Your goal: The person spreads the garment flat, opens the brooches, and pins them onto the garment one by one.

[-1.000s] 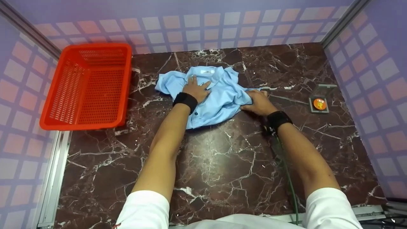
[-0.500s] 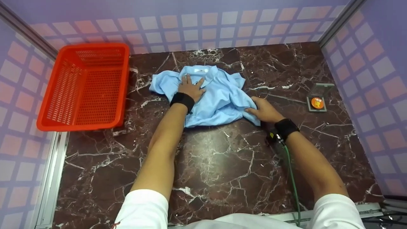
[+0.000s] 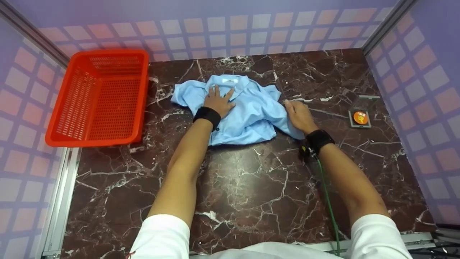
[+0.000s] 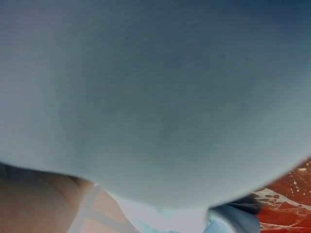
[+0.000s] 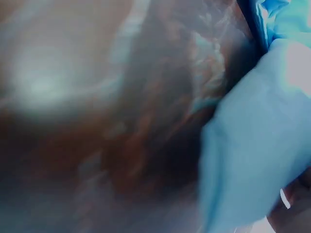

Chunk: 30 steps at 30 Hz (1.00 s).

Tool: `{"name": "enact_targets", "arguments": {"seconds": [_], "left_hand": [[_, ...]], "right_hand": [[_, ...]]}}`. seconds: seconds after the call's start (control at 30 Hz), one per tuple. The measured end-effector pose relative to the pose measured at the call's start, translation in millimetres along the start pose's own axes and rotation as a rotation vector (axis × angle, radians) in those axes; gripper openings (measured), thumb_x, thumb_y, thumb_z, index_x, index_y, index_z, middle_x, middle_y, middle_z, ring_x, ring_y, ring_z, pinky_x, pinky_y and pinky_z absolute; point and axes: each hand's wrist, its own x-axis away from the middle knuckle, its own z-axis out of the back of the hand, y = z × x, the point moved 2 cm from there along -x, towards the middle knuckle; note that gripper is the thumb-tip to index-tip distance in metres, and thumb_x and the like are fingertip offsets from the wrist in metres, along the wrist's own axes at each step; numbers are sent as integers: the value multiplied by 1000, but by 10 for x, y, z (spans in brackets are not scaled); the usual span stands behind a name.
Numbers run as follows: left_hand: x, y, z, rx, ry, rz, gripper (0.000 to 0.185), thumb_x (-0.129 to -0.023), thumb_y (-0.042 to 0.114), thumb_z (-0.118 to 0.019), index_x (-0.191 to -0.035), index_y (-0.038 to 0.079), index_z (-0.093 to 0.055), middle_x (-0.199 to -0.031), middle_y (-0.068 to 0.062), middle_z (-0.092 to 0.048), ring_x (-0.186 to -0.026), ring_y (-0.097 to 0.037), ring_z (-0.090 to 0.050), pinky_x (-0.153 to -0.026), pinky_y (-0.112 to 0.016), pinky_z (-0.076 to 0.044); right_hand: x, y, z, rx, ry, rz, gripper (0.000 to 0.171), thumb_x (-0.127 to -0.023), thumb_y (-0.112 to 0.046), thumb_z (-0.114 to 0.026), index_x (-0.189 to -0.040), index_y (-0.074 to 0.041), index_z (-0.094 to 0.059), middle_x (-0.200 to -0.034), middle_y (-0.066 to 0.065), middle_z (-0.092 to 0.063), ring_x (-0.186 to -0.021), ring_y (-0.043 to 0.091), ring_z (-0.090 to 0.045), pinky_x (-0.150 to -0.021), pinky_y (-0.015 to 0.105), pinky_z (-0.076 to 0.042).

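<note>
1. Red plastic, the basket (image 3: 97, 97) sat at the left edge of the marble table (image 3: 251, 187), in the same place as half a second earlier, with nothing visible inside it.
2. Just right of the basket, the left hand (image 3: 217, 102) stayed flat with fingers spread, pressing the blue shirt (image 3: 248, 115) down near its collar.
3. The shirt lay crumpled at the far middle of the table; its right edge had been drawn outward since a second before.
4. The right hand (image 3: 298, 115) had shifted up along that edge and rested on the cloth, but whether it pinched the fabric could not be told.
5. Judging by this, the shirt was being spread flat, and creases remained.
6. An orange button (image 3: 360, 117) lay untouched at the far right.
</note>
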Motion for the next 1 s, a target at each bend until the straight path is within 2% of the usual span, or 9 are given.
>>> {"name": "enact_targets", "arguments": {"seconds": [0.13, 0.27, 0.4, 0.53, 0.67, 0.77, 0.9, 1.0], "left_hand": [[-7, 30, 19, -5, 47, -29, 66, -105, 55, -35, -162, 33, -12, -163, -30, -11, -149, -52, -6, -116, -61, -21], [19, 118, 100, 7, 146, -66, 63, -106, 50, -41, -162, 29, -21, -161, -19, -29, -146, -43, -28, -113, -60, -27], [37, 205, 159, 82, 250, -94, 53, -106, 41, -48, -155, 23, -41, -151, -7, -49, -133, -34, -49, -106, -55, -37], [49, 241, 183, 133, 285, -76, 35, -104, 27, -56, -138, 20, -62, -135, -6, -64, -121, -34, -57, -100, -52, -42], [48, 230, 187, 198, 275, -27, 24, -101, 14, -61, -121, 20, -74, -122, -8, -67, -115, -32, -58, -98, -49, -45], [63, 224, 200, 291, 284, -39, 24, -100, 6, -60, -110, 17, -78, -116, -9, -69, -109, -30, -60, -94, -45, -48], [111, 204, 242, 371, 327, -46, 25, -100, 3, -58, -105, 13, -80, -114, -10, -68, -107, -29, -60, -91, -41, -50], [134, 176, 279, 377, 354, -22, 26, -101, 4, -57, -108, 14, -79, -114, -11, -65, -109, -28, -58, -93, -40, -49]], "right_hand": [[-192, -89, -51, 89, -15, 58, 32, -103, -8, -51, -129, 6, -63, -131, 27, -60, -126, 43, -50, -110, 50, -32], [-312, -180, -106, 159, -108, 168, 47, -95, 4, -56, -141, -2, -57, -147, 26, -48, -133, 47, -42, -112, 56, -30], [-334, -206, -166, 175, -224, 224, 52, -95, 2, -57, -145, -7, -54, -156, 24, -36, -138, 49, -34, -111, 64, -26], [-301, -197, -218, 174, -304, 228, 55, -96, -2, -56, -150, -8, -48, -159, 23, -32, -141, 47, -30, -110, 69, -22], [-260, -172, -240, 157, -349, 207, 58, -97, -9, -56, -152, -5, -42, -159, 24, -31, -143, 47, -27, -111, 68, -17], [-231, -135, -241, 159, -357, 180, 58, -98, -19, -59, -152, -4, -42, -159, 22, -31, -144, 45, -25, -111, 67, -16], [-199, -77, -260, 183, -349, 183, 60, -97, -21, -61, -153, -7, -43, -161, 18, -31, -146, 41, -24, -109, 66, -17], [-164, -42, -285, 189, -336, 193, 57, -97, -19, -59, -152, -11, -45, -161, 16, -32, -146, 39, -25, -108, 63, -19]]}}
